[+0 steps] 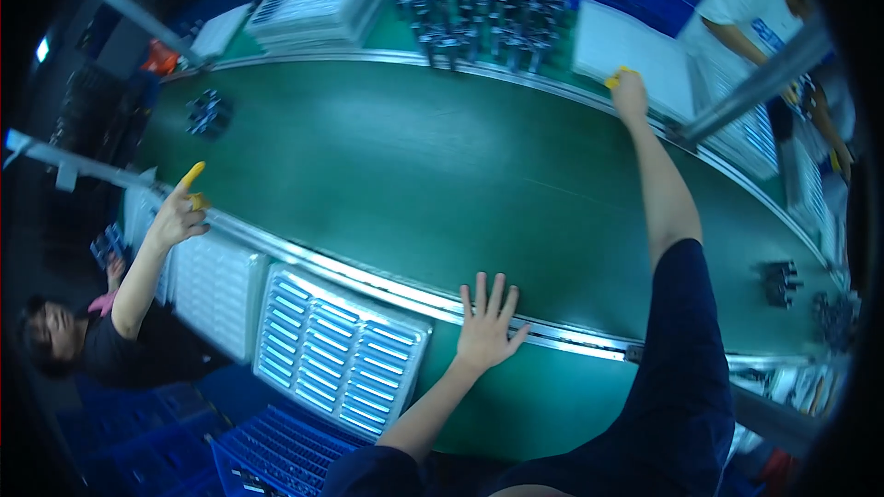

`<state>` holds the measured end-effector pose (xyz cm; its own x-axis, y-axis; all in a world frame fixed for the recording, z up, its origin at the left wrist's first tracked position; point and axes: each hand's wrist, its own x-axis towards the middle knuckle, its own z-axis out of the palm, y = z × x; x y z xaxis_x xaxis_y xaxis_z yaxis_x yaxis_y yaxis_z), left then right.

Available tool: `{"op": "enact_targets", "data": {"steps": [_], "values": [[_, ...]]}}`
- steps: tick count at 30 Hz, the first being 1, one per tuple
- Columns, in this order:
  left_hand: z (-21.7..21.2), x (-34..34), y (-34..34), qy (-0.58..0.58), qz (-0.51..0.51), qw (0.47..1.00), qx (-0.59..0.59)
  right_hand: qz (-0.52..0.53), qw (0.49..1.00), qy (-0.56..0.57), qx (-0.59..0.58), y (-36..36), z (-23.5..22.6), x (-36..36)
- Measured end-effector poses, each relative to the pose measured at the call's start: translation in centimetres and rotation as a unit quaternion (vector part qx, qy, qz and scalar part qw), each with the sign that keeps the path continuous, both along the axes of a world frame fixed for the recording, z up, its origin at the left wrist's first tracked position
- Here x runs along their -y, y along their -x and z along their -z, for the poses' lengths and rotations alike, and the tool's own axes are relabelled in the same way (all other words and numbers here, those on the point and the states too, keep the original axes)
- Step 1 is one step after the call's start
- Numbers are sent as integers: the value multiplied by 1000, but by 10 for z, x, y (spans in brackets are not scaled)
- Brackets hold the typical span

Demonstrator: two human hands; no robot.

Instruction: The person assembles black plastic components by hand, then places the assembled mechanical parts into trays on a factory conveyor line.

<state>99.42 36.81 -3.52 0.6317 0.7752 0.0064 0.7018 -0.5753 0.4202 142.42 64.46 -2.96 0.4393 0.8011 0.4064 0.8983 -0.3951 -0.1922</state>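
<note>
My left hand [488,333] lies flat with fingers spread, across the near metal rail [571,338] and the edge of the green conveyor belt [396,175]. It holds nothing. Across the belt stretches my right arm, and my right hand [631,99] is at the far rail, beside a stack of white trays [631,51]. Its fingers are curled in, with yellow covers on fingertips. Whether something is between them is too small to make out. Left of my left hand is a clear ribbed plastic tray [336,345] with rows of slots.
Many dark metal parts [479,18] stand on the far side, beside stacked trays [318,5]. Single parts lie on the belt at left [208,114] and right [779,283]. A co-worker's hand [177,216] reaches over the left rail. Blue crates [276,451] sit below; a metal post [760,83] rises at right.
</note>
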Motion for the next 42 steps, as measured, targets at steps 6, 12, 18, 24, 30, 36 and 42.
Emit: {"op": "enact_targets", "data": {"steps": [6,12,18,24,30,36,42], "values": [[0,-4,11,-15,-16,999,-41,5,996,40,-75,31,-14,-9],[-9,-3,15,-9,-11,1000,-22,6,999,-9,-38,43,-25,4],[-16,4,40,1,-4,1000,-24,-156,981,-44,-107,178,-10,55],[-13,11,32,-1,11,1000,-22,-258,953,91,-127,254,6,99],[2,10,44,-1,-24,1000,20,-234,964,85,-98,277,-9,69],[27,15,99,30,-105,994,-3,13,984,71,-161,226,62,-12],[-7,40,114,-5,-71,995,71,-51,997,11,62,19,69,-33]]}}
